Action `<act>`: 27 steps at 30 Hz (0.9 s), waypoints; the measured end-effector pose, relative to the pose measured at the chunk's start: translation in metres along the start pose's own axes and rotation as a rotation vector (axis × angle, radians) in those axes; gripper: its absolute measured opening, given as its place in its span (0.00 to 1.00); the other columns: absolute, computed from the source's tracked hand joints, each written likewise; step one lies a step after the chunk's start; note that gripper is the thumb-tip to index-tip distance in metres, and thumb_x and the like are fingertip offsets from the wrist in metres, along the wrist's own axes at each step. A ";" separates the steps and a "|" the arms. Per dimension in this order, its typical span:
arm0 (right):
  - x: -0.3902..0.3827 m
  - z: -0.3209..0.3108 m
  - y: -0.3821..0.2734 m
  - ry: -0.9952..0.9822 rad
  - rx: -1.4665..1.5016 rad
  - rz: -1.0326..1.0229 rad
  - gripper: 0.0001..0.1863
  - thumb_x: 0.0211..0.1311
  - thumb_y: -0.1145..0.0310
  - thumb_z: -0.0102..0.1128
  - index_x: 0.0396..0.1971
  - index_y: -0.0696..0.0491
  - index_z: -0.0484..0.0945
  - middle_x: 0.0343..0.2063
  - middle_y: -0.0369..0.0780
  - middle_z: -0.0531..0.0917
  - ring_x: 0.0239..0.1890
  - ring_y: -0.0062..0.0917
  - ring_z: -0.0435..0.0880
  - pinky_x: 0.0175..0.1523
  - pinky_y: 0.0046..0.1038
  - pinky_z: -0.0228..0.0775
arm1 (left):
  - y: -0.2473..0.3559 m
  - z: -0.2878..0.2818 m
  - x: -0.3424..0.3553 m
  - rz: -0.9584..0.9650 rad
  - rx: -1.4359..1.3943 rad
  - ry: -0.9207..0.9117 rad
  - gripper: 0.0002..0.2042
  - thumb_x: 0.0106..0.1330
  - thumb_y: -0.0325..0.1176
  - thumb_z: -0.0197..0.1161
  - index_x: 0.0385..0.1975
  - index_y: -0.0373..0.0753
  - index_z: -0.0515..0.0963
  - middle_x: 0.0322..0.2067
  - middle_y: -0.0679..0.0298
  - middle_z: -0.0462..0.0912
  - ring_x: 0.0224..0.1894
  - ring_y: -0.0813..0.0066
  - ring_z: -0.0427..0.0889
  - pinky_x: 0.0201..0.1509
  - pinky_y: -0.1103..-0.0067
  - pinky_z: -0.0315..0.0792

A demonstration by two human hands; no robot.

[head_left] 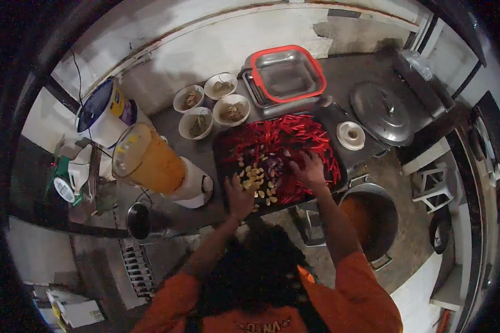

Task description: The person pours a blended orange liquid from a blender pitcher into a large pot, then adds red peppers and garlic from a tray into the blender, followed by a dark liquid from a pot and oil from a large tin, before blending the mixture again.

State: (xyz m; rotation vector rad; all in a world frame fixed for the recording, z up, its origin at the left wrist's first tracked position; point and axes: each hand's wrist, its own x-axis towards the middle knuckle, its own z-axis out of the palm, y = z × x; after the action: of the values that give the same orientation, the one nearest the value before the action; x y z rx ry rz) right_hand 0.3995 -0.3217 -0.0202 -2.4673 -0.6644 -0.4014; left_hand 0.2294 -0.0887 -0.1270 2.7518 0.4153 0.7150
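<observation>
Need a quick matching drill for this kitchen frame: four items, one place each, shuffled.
Things:
1. blender jug
2. steel tray with red rim
3. round metal lid
4. big pot

Places:
A. low down, right of the person's right arm
B. behind the chilli tray, by the wall
C. left of the chilli tray, filled with orange liquid
D. right end of the counter, lying flat

Pairs: 1-C, 2-B, 3-D, 4-A
</observation>
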 end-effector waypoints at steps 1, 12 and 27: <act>0.003 0.004 -0.011 -0.002 -0.005 0.011 0.26 0.55 0.52 0.58 0.51 0.50 0.71 0.50 0.47 0.72 0.53 0.45 0.69 0.58 0.41 0.61 | 0.011 0.009 0.002 -0.025 0.033 0.007 0.34 0.58 0.50 0.60 0.57 0.32 0.60 0.58 0.42 0.56 0.62 0.49 0.56 0.60 0.63 0.60; 0.015 0.035 -0.034 -0.115 0.118 0.016 0.20 0.59 0.55 0.53 0.46 0.51 0.75 0.47 0.49 0.74 0.54 0.43 0.70 0.59 0.37 0.61 | 0.051 -0.003 0.061 0.141 -0.033 0.138 0.21 0.68 0.39 0.45 0.54 0.31 0.64 0.56 0.47 0.62 0.59 0.57 0.63 0.56 0.66 0.64; 0.037 0.059 -0.071 -0.365 1.728 0.694 0.19 0.62 0.58 0.47 0.45 0.55 0.76 0.35 0.35 0.81 0.34 0.24 0.78 0.43 0.27 0.69 | 0.117 0.021 0.115 -0.740 -1.465 0.405 0.15 0.65 0.41 0.53 0.38 0.35 0.77 0.28 0.68 0.79 0.26 0.82 0.74 0.28 0.85 0.66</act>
State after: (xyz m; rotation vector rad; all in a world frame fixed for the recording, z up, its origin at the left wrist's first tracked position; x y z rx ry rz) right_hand 0.4004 -0.2217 -0.0221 -0.9048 -0.0520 0.6771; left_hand 0.3599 -0.1617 -0.0573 0.9838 0.5879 0.8338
